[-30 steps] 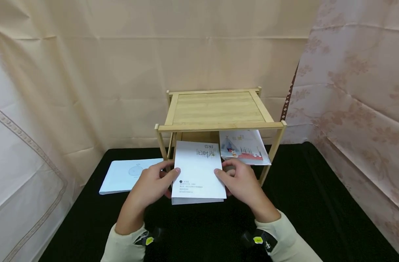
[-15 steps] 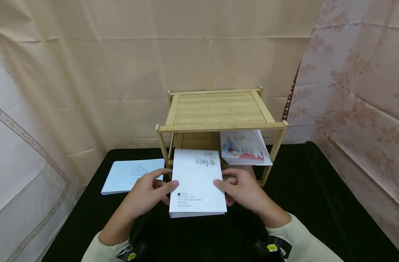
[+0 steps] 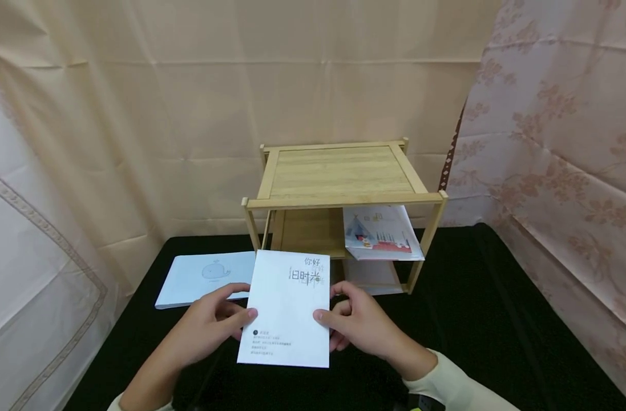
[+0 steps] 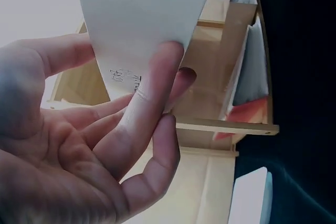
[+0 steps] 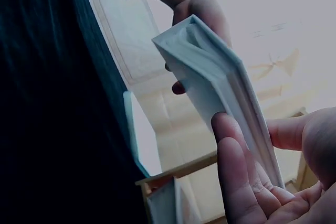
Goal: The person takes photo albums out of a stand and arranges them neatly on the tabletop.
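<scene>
A white hardcover photo album [image 3: 287, 305] with dark printed lettering is held in front of the wooden shelf, its cover facing up toward the head. My left hand [image 3: 215, 322] grips its left edge, thumb on the cover and fingers beneath. On the opposite edge my right hand [image 3: 364, 328] pinches it the same way. In the left wrist view, the left fingers [image 4: 157, 82] lie against the back cover of the album [image 4: 142, 19]. The right wrist view shows the album's page edges [image 5: 231, 82] between its two covers, with the right fingers [image 5: 231, 166] on one side.
The wooden shelf [image 3: 343, 171] stands at the back. A book with a tent picture [image 3: 382, 233] leans out at the right of its middle tier; a whitish item [image 3: 371, 275] lies below. A white whale-print book [image 3: 205, 279] lies on the black cloth [image 3: 477, 319] at left.
Both hands have drawn the album back from the shelf toward the body and a little left. Its cover has tilted, so the near edge's thickness no longer shows from the head.
</scene>
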The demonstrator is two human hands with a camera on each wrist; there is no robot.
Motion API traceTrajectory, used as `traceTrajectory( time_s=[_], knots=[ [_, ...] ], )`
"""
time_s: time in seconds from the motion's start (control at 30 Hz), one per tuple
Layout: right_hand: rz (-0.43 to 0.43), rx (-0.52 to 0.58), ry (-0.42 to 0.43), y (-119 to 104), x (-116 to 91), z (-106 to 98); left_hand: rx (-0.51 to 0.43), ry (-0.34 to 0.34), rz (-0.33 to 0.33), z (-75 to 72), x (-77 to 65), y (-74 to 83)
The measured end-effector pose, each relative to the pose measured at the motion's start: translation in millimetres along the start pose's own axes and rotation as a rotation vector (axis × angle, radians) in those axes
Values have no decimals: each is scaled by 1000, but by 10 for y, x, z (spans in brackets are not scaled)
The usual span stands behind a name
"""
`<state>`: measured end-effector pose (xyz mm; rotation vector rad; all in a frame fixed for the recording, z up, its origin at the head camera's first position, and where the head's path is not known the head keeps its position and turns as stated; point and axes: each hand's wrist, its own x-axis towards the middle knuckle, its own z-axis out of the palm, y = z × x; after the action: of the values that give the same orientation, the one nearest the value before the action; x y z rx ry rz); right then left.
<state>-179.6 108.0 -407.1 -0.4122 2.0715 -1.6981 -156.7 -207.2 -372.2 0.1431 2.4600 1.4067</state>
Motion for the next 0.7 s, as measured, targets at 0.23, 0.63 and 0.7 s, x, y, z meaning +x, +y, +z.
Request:
traceTrajectory(
  time_s=[0.23, 0.63, 0.7],
  knots=[
    [-16, 27, -37, 105, 95, 217, -8, -33, -47, -100, -115, -218],
    [4, 95, -78, 213, 477, 872, -34, -32, -143, -493, -310, -758],
    [-2, 97, -76, 212, 540, 988, -17, -15, -161, -574, -353, -824]
  ],
)
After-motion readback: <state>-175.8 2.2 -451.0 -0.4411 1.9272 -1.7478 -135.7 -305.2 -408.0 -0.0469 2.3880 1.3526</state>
